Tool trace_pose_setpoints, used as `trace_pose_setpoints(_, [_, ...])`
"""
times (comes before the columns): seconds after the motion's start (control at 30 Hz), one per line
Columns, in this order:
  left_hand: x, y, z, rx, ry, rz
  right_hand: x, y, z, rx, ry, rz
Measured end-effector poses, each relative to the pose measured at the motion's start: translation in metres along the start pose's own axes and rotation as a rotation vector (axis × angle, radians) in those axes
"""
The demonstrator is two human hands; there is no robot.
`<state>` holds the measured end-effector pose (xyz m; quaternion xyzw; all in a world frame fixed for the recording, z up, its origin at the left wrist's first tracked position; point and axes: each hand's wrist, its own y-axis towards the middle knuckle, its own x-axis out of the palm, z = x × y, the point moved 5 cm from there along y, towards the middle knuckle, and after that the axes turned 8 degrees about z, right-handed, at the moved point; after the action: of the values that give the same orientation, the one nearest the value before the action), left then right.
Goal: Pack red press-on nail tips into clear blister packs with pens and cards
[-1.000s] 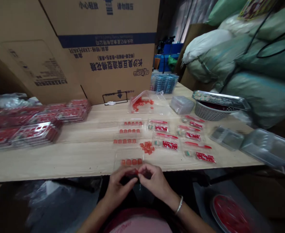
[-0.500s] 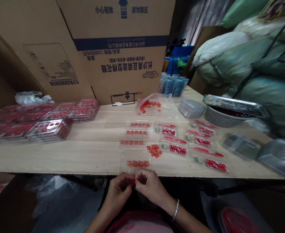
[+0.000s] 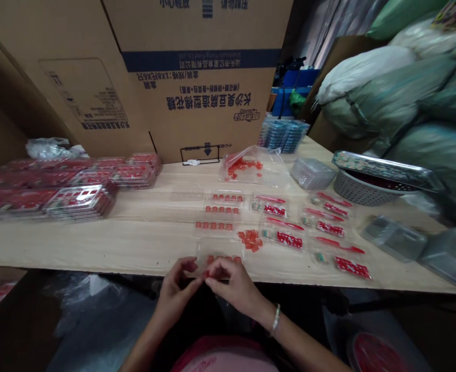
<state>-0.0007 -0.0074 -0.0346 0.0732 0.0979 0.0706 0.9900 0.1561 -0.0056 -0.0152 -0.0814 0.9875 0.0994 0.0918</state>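
Between finger and thumb, my right hand [image 3: 231, 287] pinches a small red piece [image 3: 207, 275], mostly covered by the fingertips. My left hand [image 3: 177, 289] is beside it, fingers apart and its thumb tip close to the piece; whether it touches cannot be made out. Just beyond the hands lies a clear plastic tray [image 3: 220, 246] with a row of red-orange squares, partly hidden by my right hand. Further back are trays with similar rows, such as the tray of red squares [image 3: 214, 226]. A loose pile of red-orange squares [image 3: 250, 240] lies to their right.
To the right are clear packs with red sticks and spotted red wrappers [image 3: 290, 239]. A clear bag of red pieces [image 3: 247, 168] lies behind. Stacked red packs [image 3: 80, 201] fill the left, below a large cardboard box [image 3: 197, 103]. A grey basket [image 3: 362, 187] and clear containers [image 3: 394, 237] stand right.
Both hands have moved up to the table's front edge, now overlapping the nearest tray. My left hand's fingers have spread away from the red piece, which stays in my right hand.
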Motion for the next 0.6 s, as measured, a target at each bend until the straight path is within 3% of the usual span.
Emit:
trace_pose_setpoints(0.1, [-0.016, 0.018, -0.008, 0.126, 0.227, 0.092, 0.010, 0.024, -0.004, -0.351, -0.561, -0.033])
trace_pose_setpoints(0.17, [-0.021, 0.032, -0.012, 0.196, 0.375, 0.098, 0.021, 0.037, 0.003, -0.454, -0.769, -0.097])
trace_pose_setpoints(0.27, [-0.026, 0.071, -0.012, 0.259, 0.567, 0.095, 0.028, 0.048, 0.012, -0.466, -0.839, -0.115])
trace_pose_setpoints(0.37, [-0.023, 0.134, -0.003, 0.305, 0.682, 0.092, 0.030, 0.046, 0.010, -0.454, -0.843, -0.130])
trace_pose_setpoints(0.5, [-0.005, 0.212, 0.004, 0.349, 0.835, 0.008, 0.016, 0.018, 0.001, -0.509, -0.858, -0.081])
trace_pose_setpoints(0.6, [0.001, 0.232, -0.002, 0.330, 0.941, -0.033, -0.007, -0.008, 0.006, -0.484, -0.873, 0.032])
